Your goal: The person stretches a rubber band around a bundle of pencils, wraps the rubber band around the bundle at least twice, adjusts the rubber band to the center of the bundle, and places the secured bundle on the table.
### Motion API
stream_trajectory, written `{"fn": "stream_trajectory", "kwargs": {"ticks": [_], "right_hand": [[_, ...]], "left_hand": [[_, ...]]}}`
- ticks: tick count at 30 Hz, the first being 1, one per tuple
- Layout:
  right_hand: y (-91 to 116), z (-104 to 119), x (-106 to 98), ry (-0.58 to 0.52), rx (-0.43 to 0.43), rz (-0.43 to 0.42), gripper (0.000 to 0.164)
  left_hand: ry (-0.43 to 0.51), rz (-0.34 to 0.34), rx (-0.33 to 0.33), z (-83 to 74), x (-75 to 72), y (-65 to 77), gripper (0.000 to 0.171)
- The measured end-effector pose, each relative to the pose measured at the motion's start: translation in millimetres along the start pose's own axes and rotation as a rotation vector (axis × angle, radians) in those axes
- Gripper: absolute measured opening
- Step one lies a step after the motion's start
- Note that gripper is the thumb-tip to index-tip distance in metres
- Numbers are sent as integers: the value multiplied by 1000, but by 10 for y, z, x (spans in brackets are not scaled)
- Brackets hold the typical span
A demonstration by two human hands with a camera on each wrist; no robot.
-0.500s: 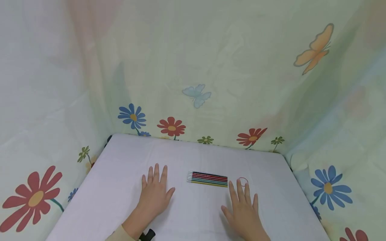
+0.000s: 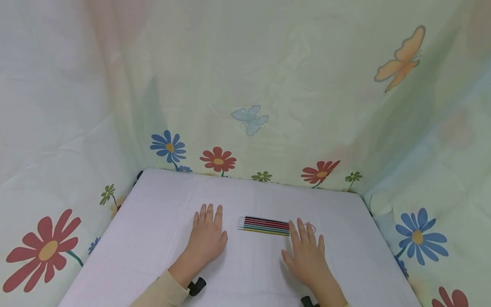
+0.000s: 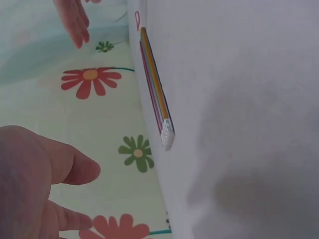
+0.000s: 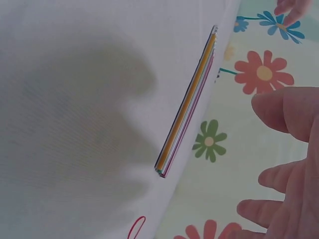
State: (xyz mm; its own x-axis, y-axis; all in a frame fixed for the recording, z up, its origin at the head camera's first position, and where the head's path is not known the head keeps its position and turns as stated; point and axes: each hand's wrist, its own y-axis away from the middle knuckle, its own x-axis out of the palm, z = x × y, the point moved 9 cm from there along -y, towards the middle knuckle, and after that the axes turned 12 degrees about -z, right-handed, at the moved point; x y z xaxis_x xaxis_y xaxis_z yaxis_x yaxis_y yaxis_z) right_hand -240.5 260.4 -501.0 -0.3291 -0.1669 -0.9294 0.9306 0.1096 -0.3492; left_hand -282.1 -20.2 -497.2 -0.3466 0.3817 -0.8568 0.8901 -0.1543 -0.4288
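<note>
A row of pencils (image 2: 264, 226) in black, red, green and yellow lies side by side on the white table, with pale erasers in silvery ferrules (image 3: 167, 133) at the left end. Just right of it is a thin red loop (image 4: 136, 227), partly covered by the right fingers in the head view. My left hand (image 2: 207, 236) hovers left of the pencils, fingers extended and holding nothing. Palm down, my right hand (image 2: 308, 260) is above the table with spread fingers, its fingertips overlapping the pencils' right end in the head view; it also holds nothing.
The white-covered table (image 2: 245, 264) ends at a back edge against a hanging cloth (image 2: 314, 106) printed with flowers and butterflies. More cloth hangs along both sides. A black device (image 2: 197, 286) sits at the left wrist, another (image 2: 308, 301) at the right.
My left hand has shifted right, closer to the pencils, and its thumb has drawn in. My right hand has moved slightly forward and left, over part of the red loop. The pencils lie unmoved.
</note>
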Motion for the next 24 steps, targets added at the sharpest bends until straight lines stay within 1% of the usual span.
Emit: {"fn": "stream_trajectory", "kwargs": {"ticks": [2,5,7,12,17,21,24], "right_hand": [[-45,14,-18,-7,-8,-17,88],[-105,31,-21,-18,-19,-29,83],[-143,42,-13,-19,-28,-35,81],[-241,50,58,-42,-54,-59,71],[-322,81,93,-74,-99,-108,60],[-397,64,184,-67,-112,-90,59],[-451,51,262,-67,-96,-45,60]], "left_hand": [[-20,4,35,-53,16,-44,71],[-66,18,90,-126,78,-95,69],[-88,38,117,-179,116,-128,69],[-106,87,150,-298,230,-199,69],[-124,126,171,-383,401,-264,65],[-149,148,196,-462,517,-315,61],[-173,169,221,-532,601,-348,59]]}}
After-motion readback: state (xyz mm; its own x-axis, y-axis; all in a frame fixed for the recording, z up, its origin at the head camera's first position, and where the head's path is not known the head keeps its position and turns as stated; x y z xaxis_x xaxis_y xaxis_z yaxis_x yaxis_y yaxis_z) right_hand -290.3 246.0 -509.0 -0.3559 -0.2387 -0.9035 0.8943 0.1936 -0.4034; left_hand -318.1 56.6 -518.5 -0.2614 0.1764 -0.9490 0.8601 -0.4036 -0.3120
